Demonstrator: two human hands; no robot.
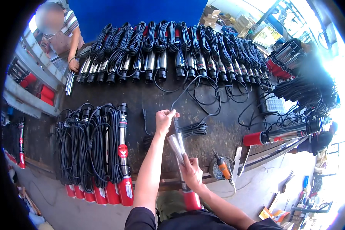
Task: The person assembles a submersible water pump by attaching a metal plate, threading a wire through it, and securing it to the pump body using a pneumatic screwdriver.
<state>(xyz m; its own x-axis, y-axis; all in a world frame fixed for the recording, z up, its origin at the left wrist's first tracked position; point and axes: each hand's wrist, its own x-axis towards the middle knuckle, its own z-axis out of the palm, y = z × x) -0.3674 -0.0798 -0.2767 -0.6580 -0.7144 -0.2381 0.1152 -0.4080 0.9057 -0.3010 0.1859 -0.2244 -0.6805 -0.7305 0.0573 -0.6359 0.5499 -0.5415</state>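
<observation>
A slim submersible pump (182, 177) with a silver tube and a red end leans over the table's near edge, its red end close to my body. My left hand (165, 120) is closed in a pinch on the black cable (173, 104) at the pump's upper end. Lower down, my right hand (191, 174) grips a long shiny metal strip (175, 147) lying along the tube, its upper end tilted off to the left. Just beyond the pump rests a coiled bundle of black cable (195, 129).
Several pumps with coiled cables (161, 38) stand in a row along the far side. More red-ended pumps (100, 193) lie at left. An orange power screwdriver (224, 168) sits on a round bowl at right, near another pump (283, 134). Far left, a person's hand (73, 65) holds metal strips.
</observation>
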